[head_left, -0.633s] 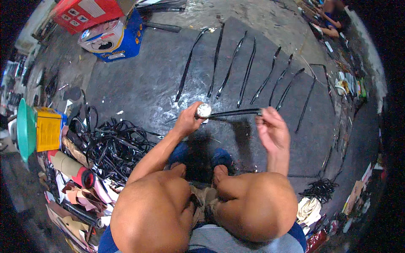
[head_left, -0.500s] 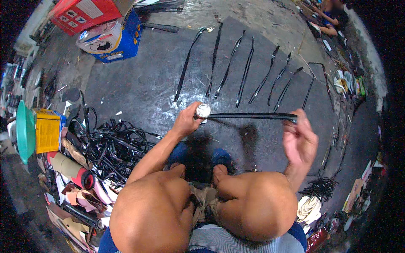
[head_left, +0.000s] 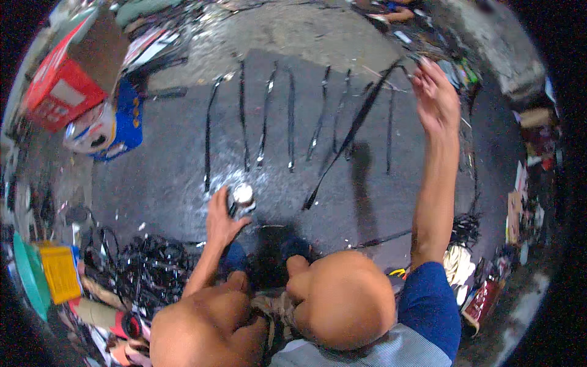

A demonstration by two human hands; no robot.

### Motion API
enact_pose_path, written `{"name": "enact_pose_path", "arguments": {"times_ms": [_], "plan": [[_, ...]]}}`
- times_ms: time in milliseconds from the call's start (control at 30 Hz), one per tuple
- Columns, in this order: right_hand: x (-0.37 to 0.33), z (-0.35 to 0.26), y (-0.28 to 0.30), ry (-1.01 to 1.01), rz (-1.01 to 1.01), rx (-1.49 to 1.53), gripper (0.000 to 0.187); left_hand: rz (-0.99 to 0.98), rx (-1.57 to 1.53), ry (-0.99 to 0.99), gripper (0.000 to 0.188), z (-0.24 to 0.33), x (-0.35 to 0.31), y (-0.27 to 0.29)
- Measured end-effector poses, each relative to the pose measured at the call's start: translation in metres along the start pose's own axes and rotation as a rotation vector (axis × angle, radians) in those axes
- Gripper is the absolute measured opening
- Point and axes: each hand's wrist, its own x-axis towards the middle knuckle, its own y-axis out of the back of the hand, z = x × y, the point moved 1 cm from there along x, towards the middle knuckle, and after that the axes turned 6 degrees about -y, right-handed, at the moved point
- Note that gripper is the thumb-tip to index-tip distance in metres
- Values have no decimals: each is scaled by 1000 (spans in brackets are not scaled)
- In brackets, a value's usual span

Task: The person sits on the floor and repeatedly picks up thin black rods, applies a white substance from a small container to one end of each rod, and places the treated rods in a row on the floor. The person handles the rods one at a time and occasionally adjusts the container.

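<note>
My right hand [head_left: 437, 95] is raised at the far right, its fingers pinched on the end of a long black strip [head_left: 361, 119]. The strip hangs slantwise down to the left, its low end close to the dark sheet [head_left: 153, 196]. Near my left hand [head_left: 223, 217] stands a small jar-like container [head_left: 243, 194] with a whitish top. Thumb and fingers of that hand are spread apart beside it; whether they touch it is hard to tell. Several black strips [head_left: 291, 122] lie in a row on the sheet, running away from me.
A tangled heap of black strips [head_left: 153, 263] lies at the left, by a yellow tin [head_left: 60, 272] and a green basin [head_left: 29, 275]. Red [head_left: 67, 92] and blue [head_left: 129, 119] boxes stand far left. Scraps and a cream cloth [head_left: 458, 266] lie right. Another person's arm [head_left: 400, 13] shows at the top.
My right hand has moved far forward, swinging the strip away from the container. My left hand's fingers have spread from around the container. The view has shifted to the right.
</note>
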Motion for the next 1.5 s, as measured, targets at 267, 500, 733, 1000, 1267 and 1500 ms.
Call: {"name": "enact_pose_path", "arguments": {"times_ms": [267,500,733,1000,1267,1500], "plan": [[88,-43,61,482,530,-167,41,-2,337,212,38,-76,-73,-6],[23,104,155,224,587,-389,20,126,-364,484,17,-92,-77,13],[-93,291,239,-536,913,102,7,360,-1045,676,12,-112,-72,40],[-183,361,53,-421,156,-702,51,317,-745,522,19,-75,-36,59],[-208,337,-119,-17,-599,-967,76,146,-859,602,31,-73,-3,13],[-196,327,-126,-379,-273,-607,45,64,-1109,644,42,-70,-13,8]]}}
